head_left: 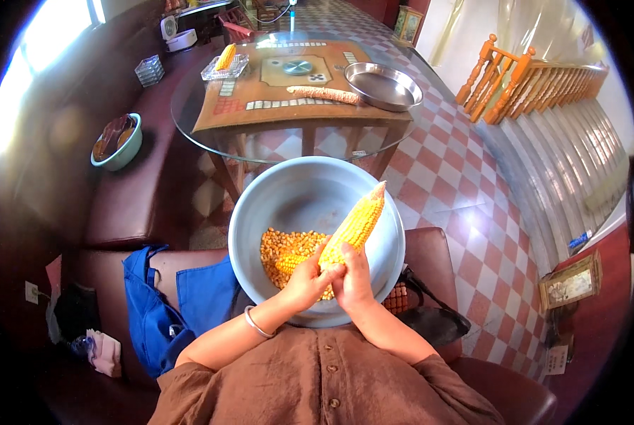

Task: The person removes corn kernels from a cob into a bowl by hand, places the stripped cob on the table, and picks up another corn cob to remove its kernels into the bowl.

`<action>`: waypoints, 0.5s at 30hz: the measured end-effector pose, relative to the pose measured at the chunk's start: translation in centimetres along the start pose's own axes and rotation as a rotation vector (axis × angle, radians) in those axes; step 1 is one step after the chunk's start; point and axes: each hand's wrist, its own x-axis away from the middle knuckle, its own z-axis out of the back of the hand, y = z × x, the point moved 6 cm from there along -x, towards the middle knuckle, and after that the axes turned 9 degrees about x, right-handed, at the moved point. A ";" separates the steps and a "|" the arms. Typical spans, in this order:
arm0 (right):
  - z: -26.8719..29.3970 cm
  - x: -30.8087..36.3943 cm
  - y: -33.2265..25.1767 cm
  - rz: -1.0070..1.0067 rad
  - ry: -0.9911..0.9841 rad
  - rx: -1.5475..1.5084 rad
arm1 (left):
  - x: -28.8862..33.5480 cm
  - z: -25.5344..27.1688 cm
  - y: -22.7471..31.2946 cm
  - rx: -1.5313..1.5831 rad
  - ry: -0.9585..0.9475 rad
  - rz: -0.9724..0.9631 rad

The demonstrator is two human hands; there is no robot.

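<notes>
A pale blue basin (246, 212) sits in front of my body. Loose yellow kernels (292, 244) are heaped in its left part. Over it, a large ear of corn (356, 223) tilts up to the right, its tip pointing away from me. My left hand (306, 285) and my right hand (352, 278) are closed together around its lower end, thumbs against the kernels. Beside my left fingers another yellow piece of corn (289, 264) shows; whether that hand touches it, I cannot tell.
Beyond the basin stands a glass-topped table (182, 117) with a bare cob (324, 93), a round metal tray (381, 85) and an ear in a glass dish (225, 67). Blue cloth (207, 287) lies left on the bench, a dark bag (437, 322) right. Stairs (544, 156) rise at right.
</notes>
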 end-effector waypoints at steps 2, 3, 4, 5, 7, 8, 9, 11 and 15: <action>-0.1 0.0 -0.5 0.074 -0.034 0.051 | 0.1 0.0 0.9 -0.149 0.012 -0.050; -0.3 0.2 -0.7 0.072 -0.035 0.051 | 0.3 0.1 0.8 -0.149 0.014 -0.050; -0.9 0.4 -1.0 0.060 -0.070 0.044 | 0.5 0.1 0.6 -0.136 -0.007 -0.054; -1.2 0.5 -1.1 0.047 -0.105 0.037 | 0.6 0.0 0.5 -0.124 -0.028 -0.059; -1.3 0.6 -1.1 0.035 -0.114 0.029 | 0.8 0.0 0.4 -0.118 -0.047 -0.037; -1.3 0.6 -1.1 0.023 -0.123 0.021 | 0.9 0.0 0.3 -0.111 -0.065 -0.015; -1.1 0.5 -1.1 0.025 -0.123 0.021 | 0.9 -0.1 0.4 -0.112 -0.066 -0.016; -0.9 0.4 -0.9 -0.024 -0.146 0.021 | 0.9 -0.1 0.6 -0.123 -0.065 -0.014; -1.1 0.3 -1.3 -0.020 -0.141 0.023 | 1.1 -0.1 0.6 0.065 0.010 -0.111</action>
